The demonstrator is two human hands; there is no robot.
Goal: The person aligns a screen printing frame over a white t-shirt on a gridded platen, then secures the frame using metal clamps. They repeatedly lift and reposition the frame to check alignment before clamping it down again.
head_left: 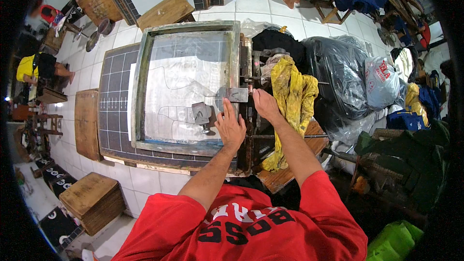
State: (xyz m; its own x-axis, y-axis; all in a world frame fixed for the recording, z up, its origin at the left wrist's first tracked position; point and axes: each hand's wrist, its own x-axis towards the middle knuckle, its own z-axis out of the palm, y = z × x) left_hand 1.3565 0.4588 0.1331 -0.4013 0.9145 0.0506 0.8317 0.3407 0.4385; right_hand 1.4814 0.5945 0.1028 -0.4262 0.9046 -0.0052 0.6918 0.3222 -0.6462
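A framed printing screen with a pale, see-through mesh lies over a dark gridded board. My left hand is over the screen's near right side, fingers stretched out, their tips at a grey metal clamp block on the frame's right edge. A second metal clamp piece with a bolt lies on the mesh left of that hand. My right hand is just right of the frame, its fingers curled in at the metal hinge bar; what they grip is hidden.
A stained yellow cloth hangs over rods beside my right forearm. Black plastic bags and a white bag fill the right side. Wooden boards and a stacked block stand left. Other people are farther off.
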